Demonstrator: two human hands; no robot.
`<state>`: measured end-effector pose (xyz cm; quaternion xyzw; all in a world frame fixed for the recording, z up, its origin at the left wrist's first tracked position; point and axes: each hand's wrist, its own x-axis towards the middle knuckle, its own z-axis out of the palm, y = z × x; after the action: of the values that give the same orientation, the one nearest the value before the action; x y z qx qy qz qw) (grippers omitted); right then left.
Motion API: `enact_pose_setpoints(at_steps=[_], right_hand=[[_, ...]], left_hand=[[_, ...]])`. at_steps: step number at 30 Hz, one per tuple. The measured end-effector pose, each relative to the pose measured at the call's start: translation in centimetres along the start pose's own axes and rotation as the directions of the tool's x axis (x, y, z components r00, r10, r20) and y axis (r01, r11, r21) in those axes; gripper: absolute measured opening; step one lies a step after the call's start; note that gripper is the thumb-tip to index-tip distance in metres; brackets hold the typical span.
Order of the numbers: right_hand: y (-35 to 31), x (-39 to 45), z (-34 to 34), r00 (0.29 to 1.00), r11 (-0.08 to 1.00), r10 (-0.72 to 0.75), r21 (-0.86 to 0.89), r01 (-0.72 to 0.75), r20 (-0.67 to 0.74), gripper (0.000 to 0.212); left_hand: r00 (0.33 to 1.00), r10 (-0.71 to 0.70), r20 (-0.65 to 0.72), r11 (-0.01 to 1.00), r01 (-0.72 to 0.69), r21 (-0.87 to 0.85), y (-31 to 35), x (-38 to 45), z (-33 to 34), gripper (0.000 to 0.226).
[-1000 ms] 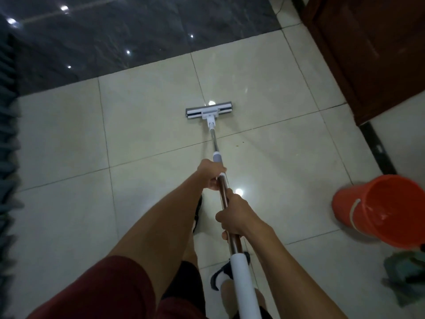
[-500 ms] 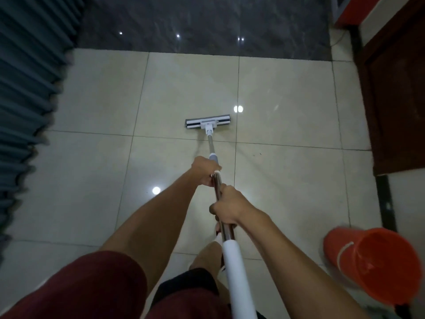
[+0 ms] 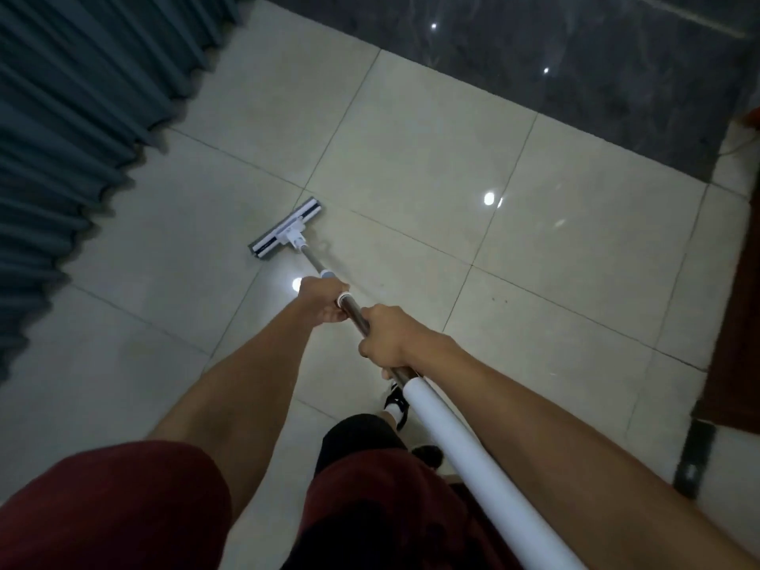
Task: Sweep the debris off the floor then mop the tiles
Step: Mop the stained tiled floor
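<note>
Mop head (image 3: 285, 231): swung left toward the curtain (image 3: 82, 117) since a second ago; mopping judged under way.
Left hand (image 3: 323, 300), right hand (image 3: 388, 341): fingers are curled round the mop handle (image 3: 355, 318).

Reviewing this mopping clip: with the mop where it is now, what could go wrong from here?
1. The mop head lies close to the curtain hem; a further push that way might drag or wet the fabric.
2. The tiles look glossy, and the person's foot stands right under the handle, so slipping or tripping seems possible.
3. Small dark specks lie off the mop's line and could be missed.
</note>
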<state>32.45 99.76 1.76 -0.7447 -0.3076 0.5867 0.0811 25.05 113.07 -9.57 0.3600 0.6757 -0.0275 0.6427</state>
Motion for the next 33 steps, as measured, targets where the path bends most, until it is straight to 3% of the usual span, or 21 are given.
enact_pose_setpoints(at_steps=[4, 10, 14, 23, 27, 33], right_hand=[[-0.8, 0.7, 1.2, 0.999, 0.983, -0.027, -0.181, 0.031, 0.026, 0.038], [1.9, 0.6, -0.5, 0.994, 0.986, 0.060, -0.157, -0.045, 0.090, 0.043], [4.2, 0.5, -2.0, 0.990, 0.981, 0.122, -0.158, -0.109, 0.074, 0.036], [11.3, -0.6, -8.0, 0.977, 0.976, 0.208, -0.072, -0.205, 0.038, 0.014], [15.9, -1.0, -10.5, 0.987, 0.975, 0.160, -0.153, -0.159, -0.003, 0.024], [22.0, -1.7, -12.4, 0.995, 0.904, -0.032, -0.427, -0.012, -0.095, 0.039]], left_hand=[[0.999, -0.030, 0.014, 0.998, 0.031, -0.059, -1.2, 0.8, -1.6, 0.020], [0.999, -0.047, 0.006, 0.999, 0.047, 0.011, -2.7, 1.1, 1.3, 0.025], [0.998, -0.058, 0.009, 0.998, 0.058, -0.001, -3.2, 1.2, 4.0, 0.033], [0.997, -0.077, 0.000, 0.997, 0.077, -0.019, -3.8, -0.7, 14.3, 0.027], [0.995, -0.100, -0.022, 0.994, 0.099, -0.049, -4.6, -1.8, 19.5, 0.011], [0.993, -0.084, -0.085, 0.995, 0.088, 0.038, -5.6, -3.0, 25.1, 0.023]])
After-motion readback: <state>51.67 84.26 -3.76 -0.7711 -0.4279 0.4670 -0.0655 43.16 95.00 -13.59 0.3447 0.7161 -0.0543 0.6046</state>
